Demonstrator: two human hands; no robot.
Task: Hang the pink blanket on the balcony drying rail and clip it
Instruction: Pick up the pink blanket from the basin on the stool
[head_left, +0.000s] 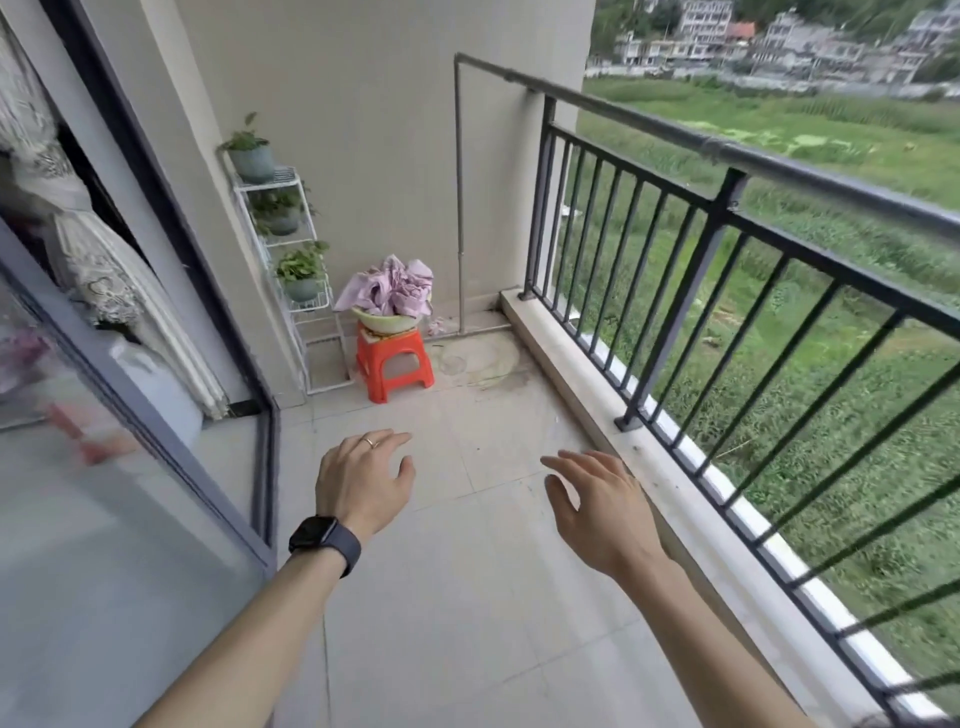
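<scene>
The pink blanket (387, 288) lies crumpled in a pale basin (382, 321) on an orange plastic stool (393, 365) at the far end of the balcony. A grey drying rail (727, 150) runs along the top of the black railing (675, 249) on the right. My left hand (363, 480), with a ring and a dark watch, and my right hand (597, 501) are stretched forward over the tiled floor. Both are empty with fingers apart, well short of the stool. No clips are visible.
A white tiered stand (291, 270) with potted plants stands left of the stool against the end wall. A glass sliding door (104, 467) lines the left side. A raised stone curb (597, 395) runs under the railing. The tiled floor (467, 597) stretches from me to the stool.
</scene>
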